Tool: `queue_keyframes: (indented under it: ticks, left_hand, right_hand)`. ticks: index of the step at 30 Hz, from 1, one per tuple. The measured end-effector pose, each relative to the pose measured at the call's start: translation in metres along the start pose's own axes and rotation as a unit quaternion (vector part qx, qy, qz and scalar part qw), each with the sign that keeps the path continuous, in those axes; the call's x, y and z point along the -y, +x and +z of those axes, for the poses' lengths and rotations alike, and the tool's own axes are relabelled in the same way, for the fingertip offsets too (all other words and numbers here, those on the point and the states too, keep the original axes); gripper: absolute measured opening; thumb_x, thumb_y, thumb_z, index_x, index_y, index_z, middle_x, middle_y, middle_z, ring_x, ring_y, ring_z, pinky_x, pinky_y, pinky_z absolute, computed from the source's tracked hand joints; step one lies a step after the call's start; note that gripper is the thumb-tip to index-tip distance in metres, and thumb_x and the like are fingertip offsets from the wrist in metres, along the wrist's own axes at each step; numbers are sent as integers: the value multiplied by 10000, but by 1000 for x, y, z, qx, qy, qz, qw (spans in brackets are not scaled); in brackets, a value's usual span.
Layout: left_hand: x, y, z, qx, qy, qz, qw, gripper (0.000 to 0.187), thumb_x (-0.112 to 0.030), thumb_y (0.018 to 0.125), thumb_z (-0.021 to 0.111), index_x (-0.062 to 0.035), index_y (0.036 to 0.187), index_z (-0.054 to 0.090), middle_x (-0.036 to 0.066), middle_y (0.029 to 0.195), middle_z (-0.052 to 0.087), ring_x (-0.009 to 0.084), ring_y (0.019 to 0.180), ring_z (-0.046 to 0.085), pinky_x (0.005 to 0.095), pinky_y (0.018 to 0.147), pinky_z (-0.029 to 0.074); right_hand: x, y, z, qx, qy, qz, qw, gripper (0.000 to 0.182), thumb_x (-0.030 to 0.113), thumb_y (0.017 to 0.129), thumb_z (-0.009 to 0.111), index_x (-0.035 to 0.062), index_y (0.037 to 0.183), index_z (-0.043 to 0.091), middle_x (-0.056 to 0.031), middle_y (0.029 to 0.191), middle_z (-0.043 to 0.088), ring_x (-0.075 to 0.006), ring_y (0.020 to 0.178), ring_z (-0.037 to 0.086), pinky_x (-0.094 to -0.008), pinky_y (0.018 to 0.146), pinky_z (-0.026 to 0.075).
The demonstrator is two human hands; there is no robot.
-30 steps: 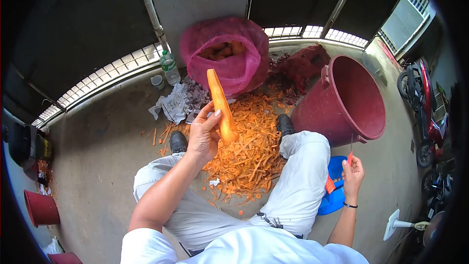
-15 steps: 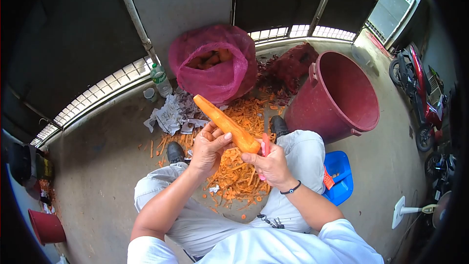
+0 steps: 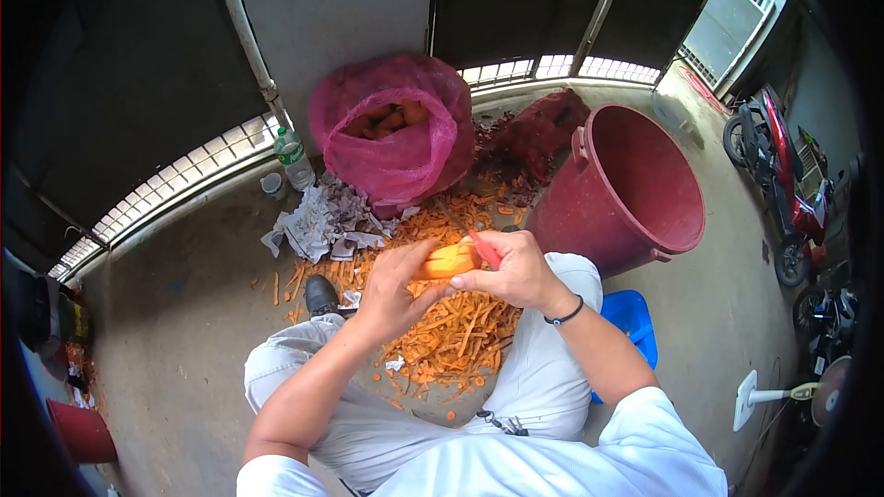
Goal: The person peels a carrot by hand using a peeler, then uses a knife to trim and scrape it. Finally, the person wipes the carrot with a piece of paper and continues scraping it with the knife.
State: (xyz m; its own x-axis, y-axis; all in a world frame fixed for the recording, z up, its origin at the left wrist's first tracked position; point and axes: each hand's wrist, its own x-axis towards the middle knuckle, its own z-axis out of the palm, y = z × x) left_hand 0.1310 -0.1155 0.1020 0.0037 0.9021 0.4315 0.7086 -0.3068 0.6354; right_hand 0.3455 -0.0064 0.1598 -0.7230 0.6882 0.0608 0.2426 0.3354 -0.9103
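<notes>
A peeled carrot [image 3: 446, 263] is held in front of me, its thick end toward my right hand and foreshortened in this view. My left hand [image 3: 396, 287] is closed round it from the left. My right hand [image 3: 518, 269] is closed on the red handle of a knife [image 3: 485, 250], held against the carrot's thick end, with the thumb touching the carrot from below. The blade is mostly hidden. Below both hands, a heap of carrot peelings [image 3: 460, 327] with some cut slices covers the floor between my legs.
A pink mesh sack [image 3: 396, 170] with carrots stands ahead, beside crumpled paper [image 3: 322, 221] and a plastic bottle [image 3: 295, 158]. A large red bin [image 3: 603, 193] tilts at the right. A blue dustpan [image 3: 635, 322] lies by my right knee; a motorcycle [image 3: 783, 193] is farther right.
The carrot has swung from pointing up and away to a foreshortened position between my hands. My right hand has risen and brought the knife onto the carrot's thick end.
</notes>
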Motion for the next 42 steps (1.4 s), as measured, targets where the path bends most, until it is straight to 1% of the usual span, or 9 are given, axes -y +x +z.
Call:
queue_keyframes:
  ticks: [2,4,6,7,11,27,37,40,42]
  left_hand:
    - [-1,-4,5,56,-24,-72,996,691,-258,824,884,-16,1404,595,134,1218,717,277,1153,677,378,1023,507]
    - [0,-8,16,19,-362,-251,897,627,-238,890,856,3,1406,594,81,1212,720,162,1091,674,307,963,530]
    - [5,-11,20,9,-400,-245,883,578,-212,931,828,12,1410,595,49,1223,708,103,1082,645,267,949,523]
    - [6,-13,20,11,-411,-252,876,582,-188,924,832,13,1415,593,53,1235,704,109,1097,648,272,964,523]
    - [4,-15,24,-19,-481,-224,848,594,-110,904,838,24,1424,584,67,1273,694,123,1148,648,285,1010,522]
    - [-8,-21,11,-37,-485,-156,859,623,-35,858,855,51,1416,592,98,1290,686,167,1164,659,334,1044,520]
    - [-7,-21,-2,9,-489,-178,854,687,-50,799,899,59,1408,601,134,1292,677,194,1190,651,339,1050,511]
    - [-6,-19,0,24,-482,-137,865,662,-62,791,906,55,1380,628,129,1265,681,188,1165,655,329,1034,512]
    - [-8,-18,-4,31,-472,-145,869,635,-88,781,920,50,1343,660,114,1233,686,178,1135,658,313,1014,514]
  right_hand:
    - [1,5,2,19,0,-8,1000,419,163,815,910,-19,1142,721,-9,932,742,-47,854,622,-262,772,525]
    - [7,6,-5,1,5,10,1000,380,241,879,860,-12,1122,714,-35,862,710,-70,804,621,-289,736,512]
    - [2,4,-16,-102,-77,-31,991,401,396,936,775,11,1024,704,-140,830,689,-205,739,671,-342,697,521]
    - [1,2,-23,-88,-100,-33,991,406,428,991,697,22,1006,697,-171,850,688,-303,771,702,-376,693,534]
    - [3,-17,-25,-17,-178,-131,975,357,413,981,703,58,997,722,-144,831,697,-347,752,700,-425,641,539]
    - [34,-24,-19,-50,-205,-232,949,316,384,938,754,69,934,730,-106,738,662,-309,640,665,-413,546,500]
    - [32,-29,-39,4,-183,-173,968,274,305,935,780,34,979,768,-123,779,696,-281,654,690,-358,563,527]
    - [43,-26,-37,15,-161,-187,969,318,396,958,735,78,954,754,-112,760,683,-312,683,687,-401,572,519]
    - [40,-21,-47,52,-173,-161,970,315,336,978,729,23,980,764,-151,761,684,-287,681,700,-361,606,537]
